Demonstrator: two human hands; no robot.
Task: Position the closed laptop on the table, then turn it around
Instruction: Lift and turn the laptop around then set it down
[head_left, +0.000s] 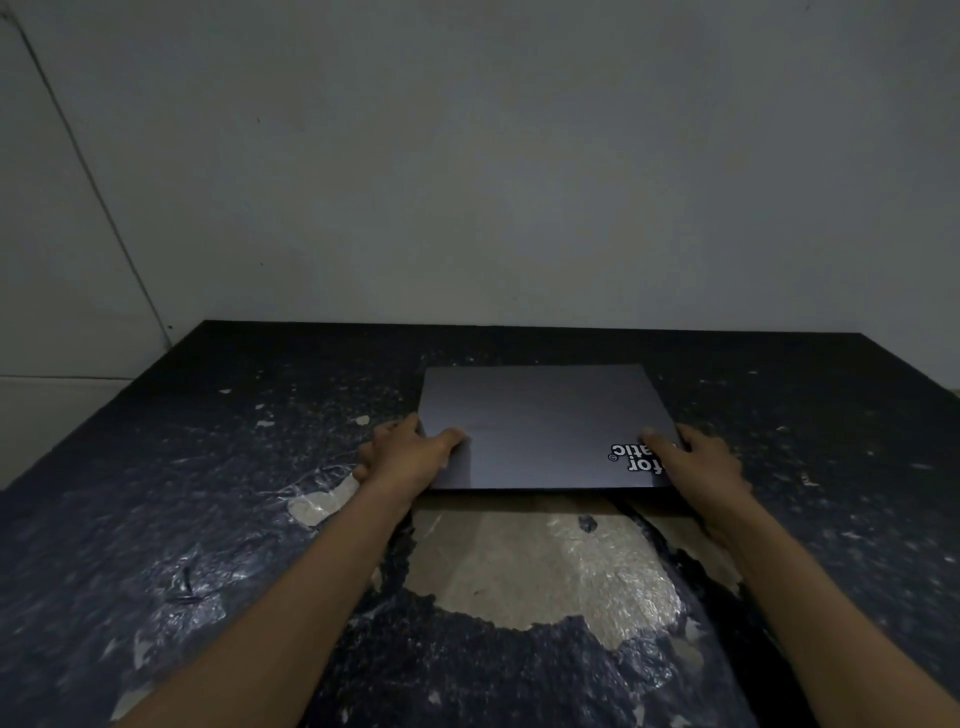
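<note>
A closed dark grey laptop (540, 421) lies flat on the black table (208, 493), a little right of centre and near the back. A white-lettered sticker (631, 458) sits on its lid at the near right corner, partly covered. My left hand (410, 454) grips the near left corner, thumb on the lid and fingers around the side edge. My right hand (696, 462) holds the near right corner, thumb on top over the sticker.
The table's black covering is worn, with a large bare pale patch (530, 566) just in front of the laptop and small chips scattered about. A plain grey wall (493, 182) rises directly behind the table's back edge. The table's left edge drops off to pale flooring (52, 405).
</note>
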